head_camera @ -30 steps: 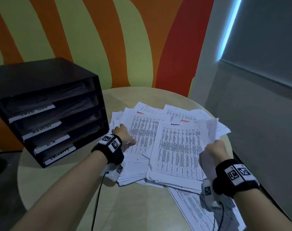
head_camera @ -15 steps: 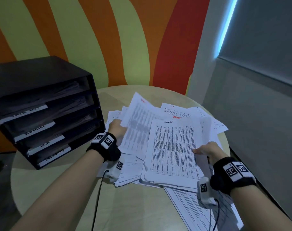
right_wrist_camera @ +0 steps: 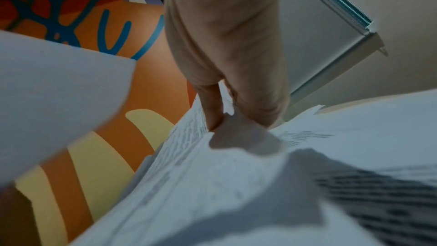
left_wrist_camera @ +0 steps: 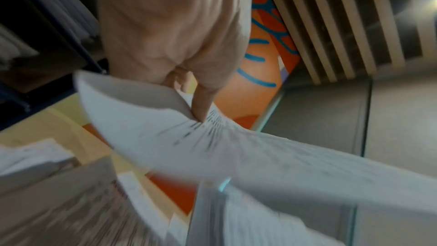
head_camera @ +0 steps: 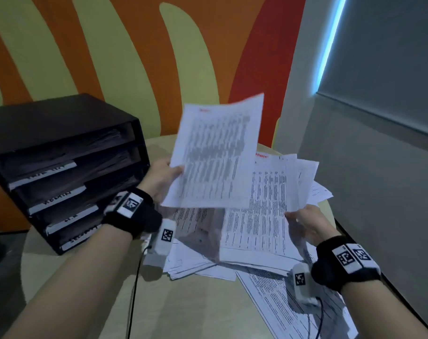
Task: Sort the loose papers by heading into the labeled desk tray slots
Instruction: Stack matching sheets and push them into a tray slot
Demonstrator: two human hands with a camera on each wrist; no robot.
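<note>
Head view, nearest first: flat printed sheets sprawl in a messy pile (head_camera: 203, 250) on the round, pale wood table (head_camera: 196, 311). The right hand (head_camera: 308, 226) pinches the edge of a raised sheet (head_camera: 262, 206) at the pile's right side. The left hand (head_camera: 159, 179) grips a thin sheet with a red heading (head_camera: 213, 157), lifted above the pile and curling at its edge. Further left, the boxy black desk tray (head_camera: 61, 123) has four stacked slots with white label strips.
</note>
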